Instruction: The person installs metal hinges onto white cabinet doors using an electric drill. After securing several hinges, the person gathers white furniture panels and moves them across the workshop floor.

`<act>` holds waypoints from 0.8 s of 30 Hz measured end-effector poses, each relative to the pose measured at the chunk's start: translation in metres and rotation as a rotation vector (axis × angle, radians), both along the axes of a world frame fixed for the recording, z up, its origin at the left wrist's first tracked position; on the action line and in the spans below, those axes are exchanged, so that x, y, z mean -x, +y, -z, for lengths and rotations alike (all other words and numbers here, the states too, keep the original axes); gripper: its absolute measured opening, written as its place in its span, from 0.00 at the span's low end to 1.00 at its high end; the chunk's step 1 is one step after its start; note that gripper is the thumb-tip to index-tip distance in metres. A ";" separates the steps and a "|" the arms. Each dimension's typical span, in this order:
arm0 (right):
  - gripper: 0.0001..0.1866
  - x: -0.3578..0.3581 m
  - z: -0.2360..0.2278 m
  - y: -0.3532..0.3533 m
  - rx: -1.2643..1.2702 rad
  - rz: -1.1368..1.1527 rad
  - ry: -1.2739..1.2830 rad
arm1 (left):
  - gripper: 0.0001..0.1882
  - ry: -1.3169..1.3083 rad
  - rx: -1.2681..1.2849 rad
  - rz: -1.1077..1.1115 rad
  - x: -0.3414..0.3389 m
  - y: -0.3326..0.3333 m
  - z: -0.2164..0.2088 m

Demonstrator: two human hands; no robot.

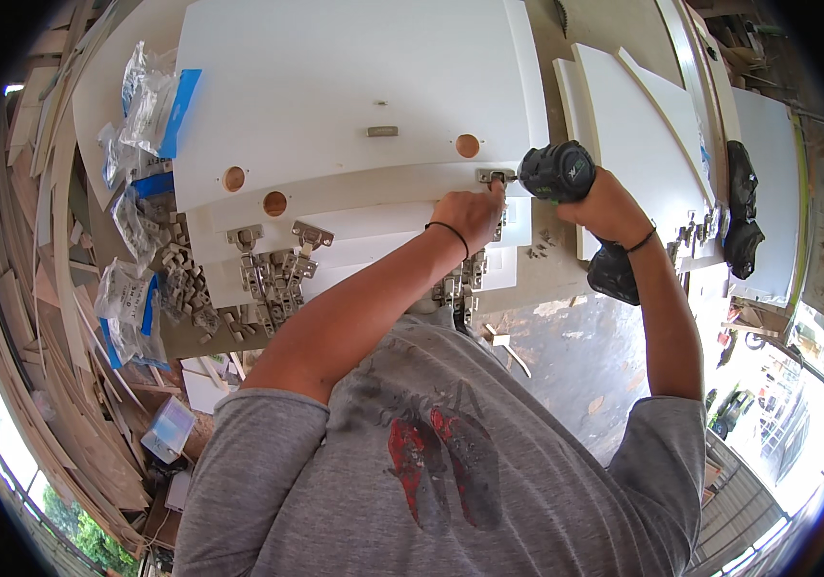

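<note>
My right hand [608,210] is wrapped round the grip of a black cordless drill [556,173]. The drill points left, its tip close to a metal cabinet hinge [485,176] at the front edge of a white panel [335,87]. Fingers of my left hand [468,215] are closed on that hinge and partly cover it. Three round holes show in the white boards, one of them a bare hole [468,146] just behind the hinge. A heap of hinges [277,284] lies left of my left forearm, and more hinges [467,279] lie under my left wrist.
Clear plastic bags with blue labels [148,106] lie along the left, beside a pile of small metal pieces [186,288]. A small metal plate [382,132] rests on the panel. More white boards [628,135] are stacked at right, near black plastic bundles [743,212]. Small screws [539,245] are scattered below the drill.
</note>
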State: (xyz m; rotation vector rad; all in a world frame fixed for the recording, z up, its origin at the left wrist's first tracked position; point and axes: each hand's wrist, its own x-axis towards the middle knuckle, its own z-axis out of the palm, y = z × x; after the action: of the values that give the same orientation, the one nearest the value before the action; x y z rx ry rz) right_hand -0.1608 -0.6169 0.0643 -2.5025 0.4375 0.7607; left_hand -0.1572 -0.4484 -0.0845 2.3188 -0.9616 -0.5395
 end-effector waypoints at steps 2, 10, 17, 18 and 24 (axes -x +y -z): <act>0.17 0.002 0.006 -0.004 0.017 -0.058 -0.021 | 0.14 0.006 -0.005 0.009 0.000 0.000 -0.001; 0.15 0.008 0.008 -0.006 -0.022 -0.083 -0.123 | 0.14 0.030 -0.008 0.008 -0.004 0.000 -0.002; 0.16 0.028 0.000 0.004 0.110 0.052 -0.154 | 0.21 0.434 0.239 -0.109 -0.004 0.026 -0.022; 0.16 0.029 -0.005 0.007 0.073 0.047 -0.173 | 0.22 0.745 0.358 -0.180 -0.002 0.036 -0.030; 0.19 0.043 -0.007 -0.008 -0.125 0.182 -0.215 | 0.19 1.620 0.837 -0.512 0.008 0.052 -0.002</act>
State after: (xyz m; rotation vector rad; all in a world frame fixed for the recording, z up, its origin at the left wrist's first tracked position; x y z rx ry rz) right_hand -0.2038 -0.6254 0.0717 -2.3569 0.5156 0.4289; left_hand -0.1655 -0.3966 -0.0820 0.7450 0.2263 -1.1454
